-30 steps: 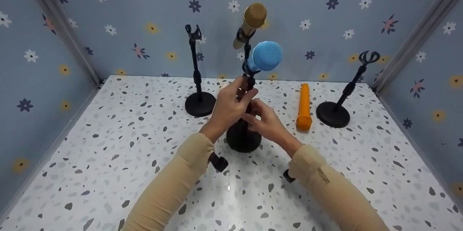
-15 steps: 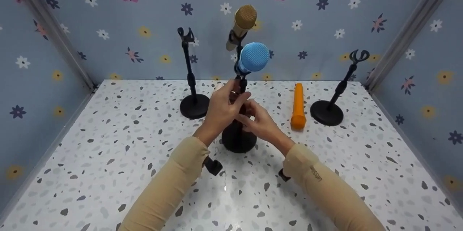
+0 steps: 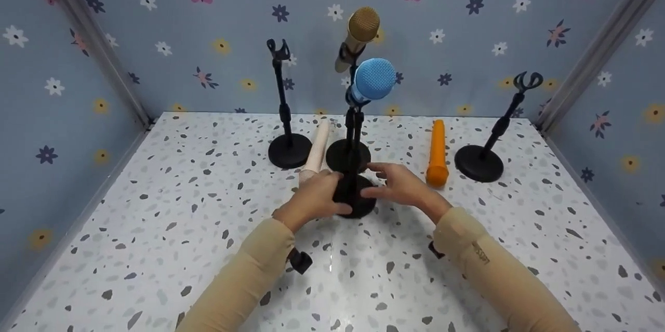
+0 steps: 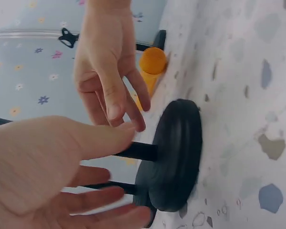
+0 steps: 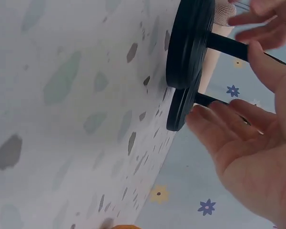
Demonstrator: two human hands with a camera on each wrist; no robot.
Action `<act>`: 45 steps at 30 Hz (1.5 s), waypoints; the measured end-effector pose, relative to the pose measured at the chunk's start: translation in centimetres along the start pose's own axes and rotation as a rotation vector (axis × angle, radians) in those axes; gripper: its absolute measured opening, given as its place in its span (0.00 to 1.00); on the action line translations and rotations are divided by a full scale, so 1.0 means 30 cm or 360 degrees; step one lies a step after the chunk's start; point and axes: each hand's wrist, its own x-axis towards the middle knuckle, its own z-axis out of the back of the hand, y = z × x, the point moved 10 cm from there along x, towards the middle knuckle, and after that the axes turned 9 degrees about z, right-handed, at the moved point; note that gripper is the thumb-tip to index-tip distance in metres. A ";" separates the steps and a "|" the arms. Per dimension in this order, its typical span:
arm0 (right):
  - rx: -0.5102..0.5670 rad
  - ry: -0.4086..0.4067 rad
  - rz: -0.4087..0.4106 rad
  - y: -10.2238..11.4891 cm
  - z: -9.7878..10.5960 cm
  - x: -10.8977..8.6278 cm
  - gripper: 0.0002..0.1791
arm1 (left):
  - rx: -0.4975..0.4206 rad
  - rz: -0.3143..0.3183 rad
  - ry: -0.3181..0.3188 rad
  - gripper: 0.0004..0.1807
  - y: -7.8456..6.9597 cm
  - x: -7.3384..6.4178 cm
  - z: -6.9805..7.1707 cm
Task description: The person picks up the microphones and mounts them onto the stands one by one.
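Note:
A blue microphone [image 3: 374,79] sits in the clip of the front black stand. My left hand [image 3: 315,196] is at the left side of that stand's round base [image 4: 178,155], thumb and fingers spread and relaxed. On the other side my right hand [image 3: 401,185] has its fingers loosely extended toward the pole. In the wrist views neither hand grips the stand. Just behind stands a second black stand with a gold microphone [image 3: 363,25] in its clip; its base [image 3: 340,154] overlaps the front one. A pale pink microphone [image 3: 318,147] lies beside it, its head partly hidden by my left hand.
An orange microphone [image 3: 437,153] lies on the speckled table [image 3: 208,249] to the right. Black stands with nothing in their clips rise at the left [image 3: 284,108] and far right [image 3: 501,127]. Flowered walls [image 3: 208,25] enclose the back and sides.
Both hands have let go of the front stand's pole and moved down and apart to beside its base. The rear base and pale pink microphone now show. The camera view has shifted slightly.

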 end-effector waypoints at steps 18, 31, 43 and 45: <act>-0.0531 0.0322 0.0101 0.038 -0.073 -0.005 0.17 | 0.0234 0.0024 0.0041 0.36 0.008 0.044 -0.060; -0.0760 0.0375 0.0073 0.048 -0.080 0.002 0.29 | 0.0269 0.0024 0.0116 0.32 0.028 0.058 -0.061; -0.0788 0.0405 0.0045 0.048 -0.080 0.002 0.31 | 0.0337 -0.0073 0.0020 0.35 0.019 0.038 -0.058; -0.0812 0.0410 0.0045 0.052 -0.078 0.002 0.30 | 0.0338 -0.0102 -0.0007 0.35 0.014 0.033 -0.055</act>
